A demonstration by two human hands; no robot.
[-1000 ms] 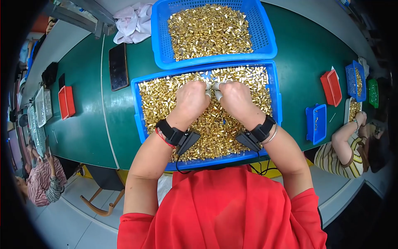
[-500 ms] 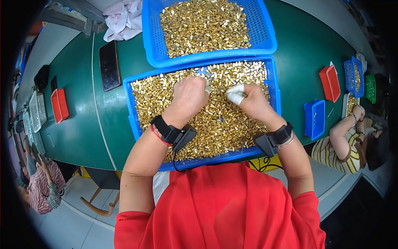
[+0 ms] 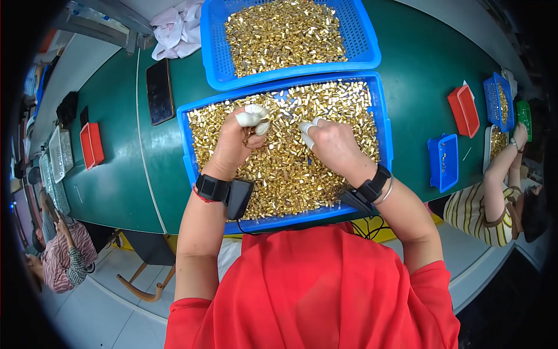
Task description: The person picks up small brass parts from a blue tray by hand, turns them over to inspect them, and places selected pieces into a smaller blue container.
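Note:
A shallow blue tray (image 3: 385,136) before me holds a wide bed of small gold-coloured metal pieces (image 3: 285,186). Over its left half is my left hand (image 3: 237,136), thumb and forefinger in white finger covers and curled together in a pinch; whatever is between the tips is too small to make out. To the right, my right hand (image 3: 337,145) reaches down to the pieces, its white-covered fingertips bunched close together. Its palm side is turned away, hiding anything it grips. Both wrists wear black straps with a small box.
Behind the tray stands a blue perforated basket (image 3: 363,43) of similar pieces. A phone (image 3: 160,92) and crumpled cloth (image 3: 174,32) lie at left. Red bins (image 3: 463,110), a small blue bin (image 3: 443,163) and a co-worker's hand (image 3: 519,135) are at right.
My left hand has moved left and turned, bringing its covered thumb and forefinger into sight. My right hand has shifted left and turned knuckles up. The co-worker's hand reached toward the green basket.

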